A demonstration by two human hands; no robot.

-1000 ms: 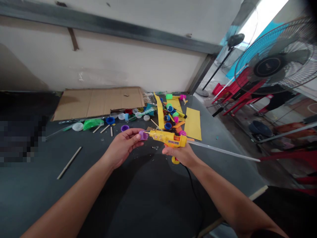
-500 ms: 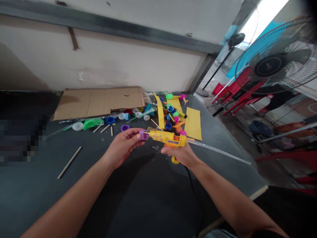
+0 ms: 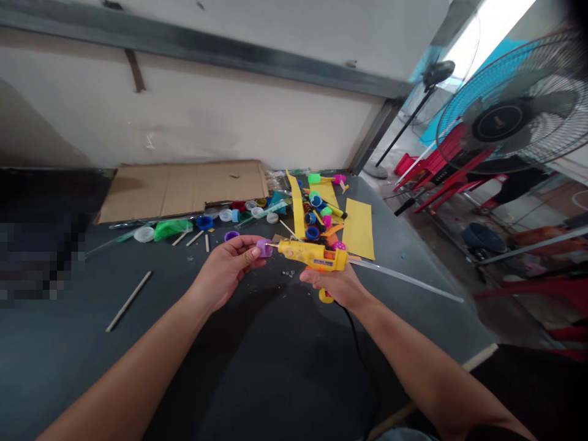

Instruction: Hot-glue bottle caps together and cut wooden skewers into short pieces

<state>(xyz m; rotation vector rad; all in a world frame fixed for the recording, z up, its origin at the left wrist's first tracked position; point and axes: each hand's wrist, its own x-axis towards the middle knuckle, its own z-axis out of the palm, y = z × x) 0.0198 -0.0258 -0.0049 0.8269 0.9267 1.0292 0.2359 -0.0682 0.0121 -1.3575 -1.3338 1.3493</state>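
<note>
Between the thumb and fingers of my left hand is a small purple bottle cap. My right hand is closed around the handle of a yellow glue gun. Its metal nozzle points left and reaches the cap; whether it touches the cap I cannot tell. A long clear glue stick sticks out of the back of the gun, and a black cord hangs below. Just behind my left hand, another purple cap lies on the dark table.
Behind my hands lie a cardboard sheet, a blue cap, a green plastic piece and a pile of colourful caps with yellow strips. A yellow sheet lies to the right, a thin stick to the left. A fan stands beyond the table.
My left hand has shifted slightly left with the purple cap, and more of the nozzle shows. The glue gun has barely moved to the right.
</note>
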